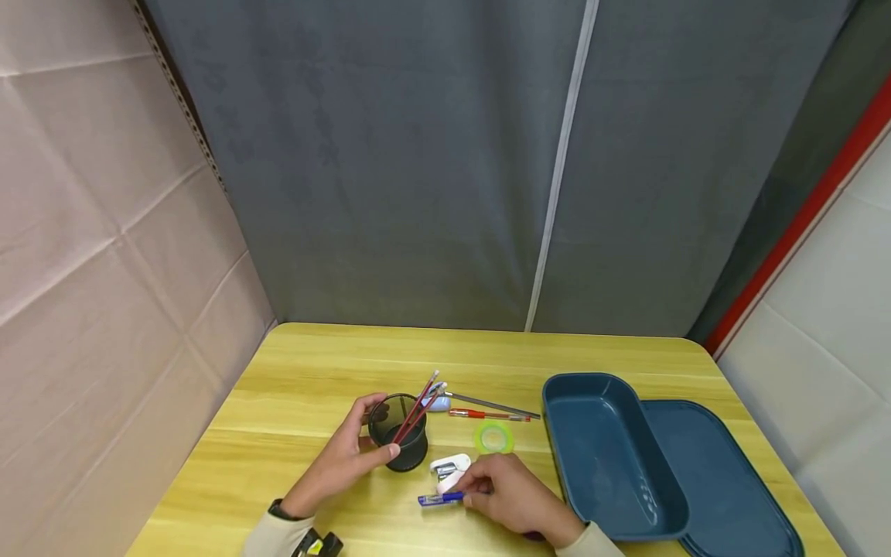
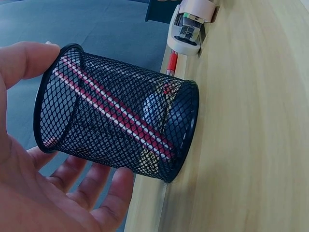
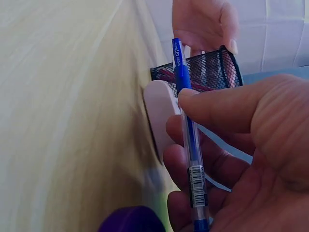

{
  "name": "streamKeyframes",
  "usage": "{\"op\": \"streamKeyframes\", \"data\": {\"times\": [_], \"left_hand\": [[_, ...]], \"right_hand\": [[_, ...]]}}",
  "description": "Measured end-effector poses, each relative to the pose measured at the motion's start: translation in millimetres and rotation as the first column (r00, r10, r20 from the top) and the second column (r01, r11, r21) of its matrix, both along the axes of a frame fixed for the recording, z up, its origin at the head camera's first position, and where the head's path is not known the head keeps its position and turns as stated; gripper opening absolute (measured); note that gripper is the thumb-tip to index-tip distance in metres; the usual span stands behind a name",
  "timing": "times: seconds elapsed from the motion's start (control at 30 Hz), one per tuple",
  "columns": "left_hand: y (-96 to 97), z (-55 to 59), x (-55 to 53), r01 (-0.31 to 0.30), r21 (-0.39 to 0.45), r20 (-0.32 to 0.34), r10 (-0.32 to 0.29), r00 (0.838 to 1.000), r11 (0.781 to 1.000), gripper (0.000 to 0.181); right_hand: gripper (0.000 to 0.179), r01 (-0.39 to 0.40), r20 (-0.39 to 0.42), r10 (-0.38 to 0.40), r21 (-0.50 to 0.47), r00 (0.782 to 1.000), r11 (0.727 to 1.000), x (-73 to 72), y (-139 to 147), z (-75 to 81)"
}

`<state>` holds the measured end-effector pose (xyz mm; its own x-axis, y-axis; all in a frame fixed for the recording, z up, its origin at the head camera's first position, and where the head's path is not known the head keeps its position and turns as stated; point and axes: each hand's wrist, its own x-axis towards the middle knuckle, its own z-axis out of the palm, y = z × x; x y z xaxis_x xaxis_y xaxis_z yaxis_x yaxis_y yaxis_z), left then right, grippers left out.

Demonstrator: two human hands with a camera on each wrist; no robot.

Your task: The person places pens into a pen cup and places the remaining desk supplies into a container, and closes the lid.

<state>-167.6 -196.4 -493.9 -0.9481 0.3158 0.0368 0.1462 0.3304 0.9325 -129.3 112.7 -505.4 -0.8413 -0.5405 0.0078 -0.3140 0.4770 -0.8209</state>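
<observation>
My left hand [image 1: 348, 449] holds a black mesh pen cup [image 2: 125, 111], thumb at its rim and fingers along the far side. Two red-and-white striped pencils [image 1: 418, 414] lean inside the cup. In my right hand [image 1: 511, 495] a clear-barrelled blue pen [image 3: 193, 145] is pinched between thumb and fingers, its blue end pointing left toward the cup. A white stapler [image 1: 451, 469] lies on the table just beyond the pen, between the two hands. Part of the pen is hidden by my right fingers in the head view.
Beyond the hands lie a red pen [image 1: 487, 415], a grey stick-like brush [image 1: 494, 404], a green tape roll [image 1: 494, 438] and a light blue object [image 1: 438, 402]. At right, a dark blue tray [image 1: 612, 456] overlaps its flat lid [image 1: 724, 472]. Something purple [image 3: 133, 220] sits near my right wrist.
</observation>
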Motion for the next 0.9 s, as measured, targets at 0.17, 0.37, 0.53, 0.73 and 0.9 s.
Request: {"op": "streamKeyframes", "data": {"times": [0.17,0.37,0.53,0.73,0.9], "left_hand": [[0.0,-1.1,0.3,0.003,0.001,-0.010,-0.003,1.000,1.000,0.085],[-0.6,-3.5,0.3,-0.002,0.011,-0.054,0.003,0.999,1.000,0.081],[0.0,-4.5,0.8,-0.025,0.015,-0.064,0.026,0.998,1.000,0.081],[0.7,-3.9,1.7,-0.049,0.006,-0.049,0.049,0.998,0.999,0.078],[0.7,-4.3,2.1,-0.050,0.004,-0.064,0.050,0.997,0.999,0.073]], "right_hand": [[0.012,0.011,0.013,-0.011,-0.007,1.000,1.000,-0.3,2.3,6.5],[0.013,0.064,-0.019,-0.065,-0.054,0.998,0.996,-2.4,5.7,15.5],[0.016,0.168,-0.087,-0.177,-0.102,0.980,0.981,-6.3,5.5,25.1],[0.012,0.263,-0.088,-0.277,-0.142,0.957,0.954,-12.2,2.8,38.2],[0.009,0.319,-0.071,-0.333,-0.161,0.940,0.934,-16.6,-1.7,48.5]]}}
